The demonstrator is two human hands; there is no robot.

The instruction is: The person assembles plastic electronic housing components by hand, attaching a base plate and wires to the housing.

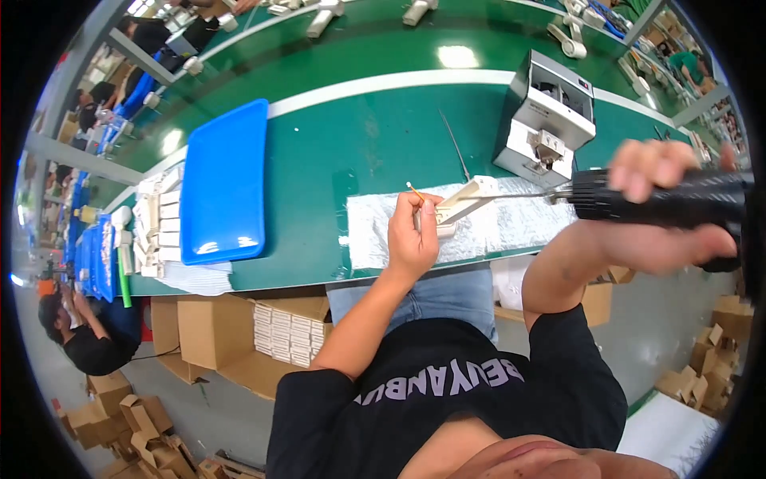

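Observation:
My left hand point(415, 239) pinches a cream plastic housing point(471, 193), long and narrow, tilted above the bench. A thin yellow-orange piece point(414, 190) pokes up beside the fingers; what it belongs to I cannot make out. My right hand point(654, 215) is wrapped round a black power screwdriver point(606, 195), held level at the right. Its long thin bit point(523, 195) points left and its tip meets the housing's upper end; the exact contact is too small to see. Under the left hand lies silvery wrapping sheet point(371, 239), with another pale part partly hidden behind the fingers.
A grey screw-feeder machine point(550, 112) stands behind the bit. Left on the green bench point(319, 160) are a blue tray point(223, 188) and stacked cream parts point(155, 215). A thin dark rod point(455, 144) lies farther back. Below the bench edge sits an open carton point(209, 331) of white pieces.

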